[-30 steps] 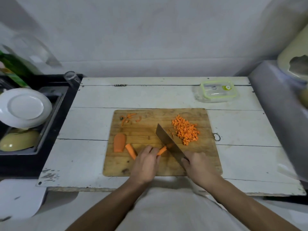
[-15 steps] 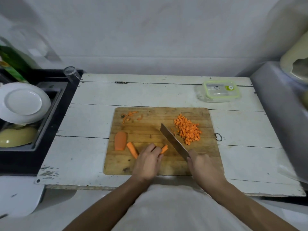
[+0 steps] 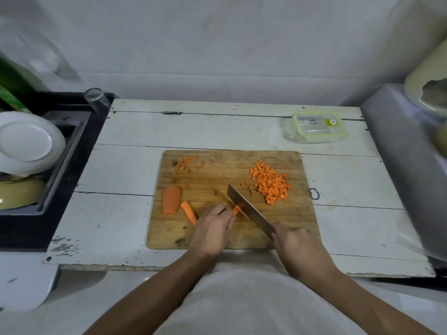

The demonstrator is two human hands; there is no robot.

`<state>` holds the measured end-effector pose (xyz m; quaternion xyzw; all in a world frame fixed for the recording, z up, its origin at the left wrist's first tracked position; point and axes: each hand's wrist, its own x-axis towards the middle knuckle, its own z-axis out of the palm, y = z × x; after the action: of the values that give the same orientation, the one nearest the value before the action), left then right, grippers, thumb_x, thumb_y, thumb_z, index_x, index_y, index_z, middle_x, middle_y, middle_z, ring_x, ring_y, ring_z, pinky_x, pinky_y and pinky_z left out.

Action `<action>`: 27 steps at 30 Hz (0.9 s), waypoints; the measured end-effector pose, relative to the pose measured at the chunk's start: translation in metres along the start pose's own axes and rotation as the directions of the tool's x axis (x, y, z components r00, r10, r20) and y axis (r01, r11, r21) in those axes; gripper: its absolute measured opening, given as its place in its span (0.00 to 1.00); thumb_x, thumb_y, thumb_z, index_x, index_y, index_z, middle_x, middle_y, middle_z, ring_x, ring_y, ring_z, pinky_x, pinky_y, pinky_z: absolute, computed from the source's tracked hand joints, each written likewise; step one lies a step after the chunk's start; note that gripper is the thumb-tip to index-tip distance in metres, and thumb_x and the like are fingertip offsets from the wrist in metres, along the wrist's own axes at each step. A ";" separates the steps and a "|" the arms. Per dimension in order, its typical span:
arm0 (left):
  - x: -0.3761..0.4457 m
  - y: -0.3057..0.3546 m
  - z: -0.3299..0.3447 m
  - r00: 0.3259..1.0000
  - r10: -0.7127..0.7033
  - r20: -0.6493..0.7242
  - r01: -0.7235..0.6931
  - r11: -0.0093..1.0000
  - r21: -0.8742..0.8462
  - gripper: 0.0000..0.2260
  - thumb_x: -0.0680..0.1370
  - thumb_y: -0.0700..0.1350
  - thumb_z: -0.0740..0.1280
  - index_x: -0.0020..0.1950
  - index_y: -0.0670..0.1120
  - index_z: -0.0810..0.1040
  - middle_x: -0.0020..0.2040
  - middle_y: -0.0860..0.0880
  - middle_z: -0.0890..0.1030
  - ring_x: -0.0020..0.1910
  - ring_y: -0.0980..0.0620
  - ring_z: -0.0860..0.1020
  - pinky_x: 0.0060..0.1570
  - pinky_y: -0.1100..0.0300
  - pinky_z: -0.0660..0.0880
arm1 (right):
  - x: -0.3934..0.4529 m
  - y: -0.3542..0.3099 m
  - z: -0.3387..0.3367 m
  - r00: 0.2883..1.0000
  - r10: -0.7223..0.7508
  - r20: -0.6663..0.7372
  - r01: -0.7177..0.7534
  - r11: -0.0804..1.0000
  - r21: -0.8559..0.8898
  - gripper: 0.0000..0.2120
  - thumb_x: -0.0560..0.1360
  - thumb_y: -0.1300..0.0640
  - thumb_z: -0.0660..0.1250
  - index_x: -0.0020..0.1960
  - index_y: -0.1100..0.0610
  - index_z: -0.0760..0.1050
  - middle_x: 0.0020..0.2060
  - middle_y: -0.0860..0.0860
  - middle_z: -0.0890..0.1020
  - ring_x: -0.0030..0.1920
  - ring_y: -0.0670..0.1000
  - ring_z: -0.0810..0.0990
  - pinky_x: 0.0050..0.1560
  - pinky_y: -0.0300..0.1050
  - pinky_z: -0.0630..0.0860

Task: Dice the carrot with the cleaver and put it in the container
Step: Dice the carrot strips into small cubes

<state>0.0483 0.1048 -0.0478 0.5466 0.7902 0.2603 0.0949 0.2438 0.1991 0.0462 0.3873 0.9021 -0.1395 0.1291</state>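
On the wooden cutting board (image 3: 217, 240) my left hand (image 3: 212, 230) holds down a carrot strip (image 3: 236, 210) with curled fingers. My right hand (image 3: 294, 243) grips the handle of the cleaver (image 3: 249, 209), whose blade rests against the strip's right end. A pile of diced carrot (image 3: 271, 182) lies at the board's right. A flat carrot slab (image 3: 171, 199) and a carrot stick (image 3: 189, 212) lie left of my left hand. Carrot peelings (image 3: 185, 162) sit at the board's far left corner. The clear container with a green-rimmed lid (image 3: 318, 126) stands shut at the table's back right.
The board lies on a white plank table (image 3: 125, 170). A black sink rack at the left holds a white plate (image 3: 27, 141) and a yellow bowl (image 3: 19, 193); a glass (image 3: 95, 97) stands behind it. A grey covered surface (image 3: 406, 153) borders the right side.
The cleaver has swept freshly cut pieces toward the pile and come back against the strip. The strip under my left hand is shorter than before.
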 end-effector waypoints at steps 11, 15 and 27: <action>-0.007 0.001 0.003 0.999 0.042 -0.025 -0.041 0.998 0.045 0.07 0.81 0.41 0.65 0.48 0.44 0.83 0.47 0.48 0.78 0.45 0.47 0.75 0.43 0.48 0.76 | 0.027 -0.023 0.001 1.000 -0.007 -0.025 0.007 1.000 -0.008 0.06 0.82 0.61 0.57 0.57 0.54 0.69 0.39 0.54 0.81 0.39 0.60 0.81 0.35 0.52 0.75; -0.014 0.002 -0.002 0.998 0.062 -0.001 -0.062 0.996 0.068 0.18 0.83 0.45 0.55 0.55 0.40 0.83 0.52 0.46 0.80 0.48 0.45 0.75 0.41 0.47 0.77 | 0.005 -0.007 0.004 1.000 0.021 -0.013 -0.022 0.999 -0.038 0.04 0.82 0.58 0.58 0.55 0.52 0.69 0.40 0.52 0.82 0.40 0.58 0.81 0.34 0.48 0.70; -0.015 0.001 -0.002 0.997 0.044 0.060 -0.051 0.992 0.112 0.15 0.83 0.42 0.60 0.64 0.41 0.81 0.56 0.47 0.78 0.51 0.45 0.75 0.42 0.49 0.77 | 0.009 -0.021 0.007 0.996 -0.063 0.068 0.070 0.991 -0.116 0.14 0.76 0.66 0.62 0.60 0.56 0.68 0.44 0.53 0.82 0.43 0.58 0.83 0.36 0.48 0.71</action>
<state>0.0539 0.0908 -0.0482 0.5770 0.7874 0.2016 0.0801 0.2236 0.1884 0.0396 0.3440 0.9167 -0.1024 0.1759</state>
